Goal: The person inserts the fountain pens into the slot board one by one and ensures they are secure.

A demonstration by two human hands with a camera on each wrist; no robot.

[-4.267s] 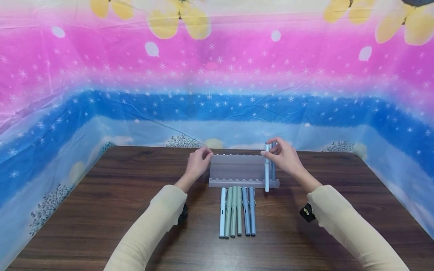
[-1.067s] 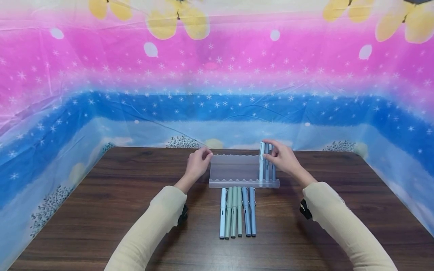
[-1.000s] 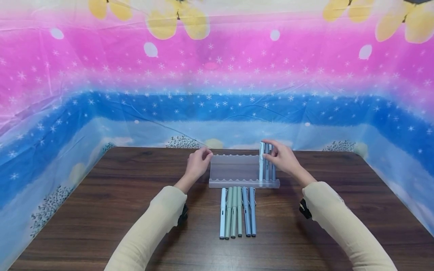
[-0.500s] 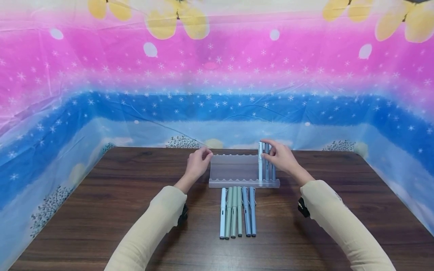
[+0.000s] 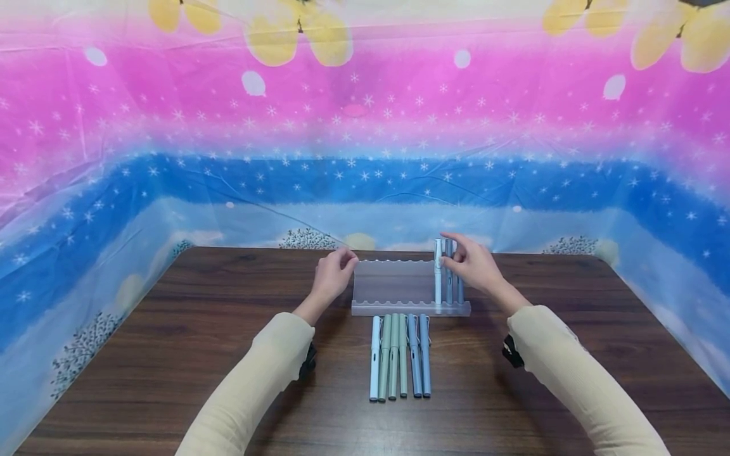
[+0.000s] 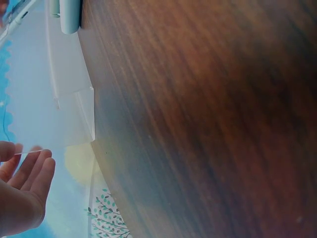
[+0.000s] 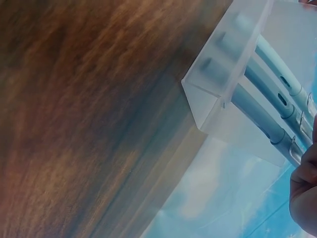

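Observation:
A clear plastic pen rack [image 5: 393,282] with scalloped edges stands on the table. My left hand [image 5: 332,277] pinches its upper left corner between thumb and fingers, also seen by the left wrist camera. At the right end, a pale blue pen [image 5: 438,282] stands in a notch beside two blue-grey pens [image 7: 270,87], all leaning on the back panel. My right hand [image 5: 474,263] is at their caps, thumb close against the pale pen and the straightened index fingertip just above its top. Its other fingers are partly hidden.
In front of the rack lie a pale blue pen [image 5: 374,361], several green pens [image 5: 393,358] and two blue pens [image 5: 419,361], side by side. The brown wooden table [image 5: 199,354] ends at a printed curtain [image 5: 365,177] close behind the rack.
The right hand brought the pale blue pen into the rack, shifted it slightly left, and now its index finger has lifted a little from the top. The left hand has stayed put.

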